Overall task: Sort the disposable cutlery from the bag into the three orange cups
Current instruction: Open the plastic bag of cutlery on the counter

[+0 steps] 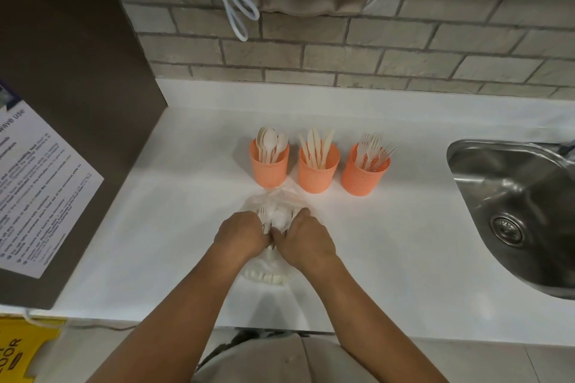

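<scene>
Fingers of the left hand (pixel 241 235) and right hand (pixel 306 238) curl hidden into the clear bag (pixel 273 202), seemingly bunching its plastic, cutlery inside only dimly seen, while just beyond the bag stand the spoon cup (pixel 269 168), knife cup (pixel 318 172) and fork cup (pixel 362 176).
</scene>
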The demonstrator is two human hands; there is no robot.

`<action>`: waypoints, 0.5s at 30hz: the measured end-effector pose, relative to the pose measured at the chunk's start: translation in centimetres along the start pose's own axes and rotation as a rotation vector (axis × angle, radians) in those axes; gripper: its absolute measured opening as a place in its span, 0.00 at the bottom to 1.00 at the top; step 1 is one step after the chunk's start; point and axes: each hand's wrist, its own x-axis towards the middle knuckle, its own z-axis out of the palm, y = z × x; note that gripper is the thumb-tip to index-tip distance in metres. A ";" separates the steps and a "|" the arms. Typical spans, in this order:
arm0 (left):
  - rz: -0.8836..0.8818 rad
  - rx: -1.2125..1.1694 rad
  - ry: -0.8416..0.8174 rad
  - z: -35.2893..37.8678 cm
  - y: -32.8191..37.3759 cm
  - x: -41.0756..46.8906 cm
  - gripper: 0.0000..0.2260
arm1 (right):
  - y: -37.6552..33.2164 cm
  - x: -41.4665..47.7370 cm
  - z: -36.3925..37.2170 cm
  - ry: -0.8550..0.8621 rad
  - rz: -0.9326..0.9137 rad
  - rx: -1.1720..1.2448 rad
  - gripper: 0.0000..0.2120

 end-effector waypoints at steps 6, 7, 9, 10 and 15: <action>-0.025 -0.248 0.028 0.8 -2.3 0.5 0.16 | 0.2 0.3 1.2 0.039 -0.013 0.164 0.34; -0.028 -0.268 0.011 0.8 -2.5 0.4 0.15 | 0.2 0.3 1.5 0.052 -0.006 0.212 0.34; -0.024 -0.299 -0.013 0.7 -2.4 0.1 0.10 | -0.2 0.0 2.0 0.065 -0.027 0.278 0.34; -0.025 -0.318 -0.021 0.7 -2.3 0.0 0.07 | -0.4 -0.2 2.3 0.070 -0.045 0.311 0.33; -0.055 -0.511 -0.049 0.6 -3.4 -0.5 0.07 | -0.4 0.0 2.6 0.059 -0.018 0.534 0.34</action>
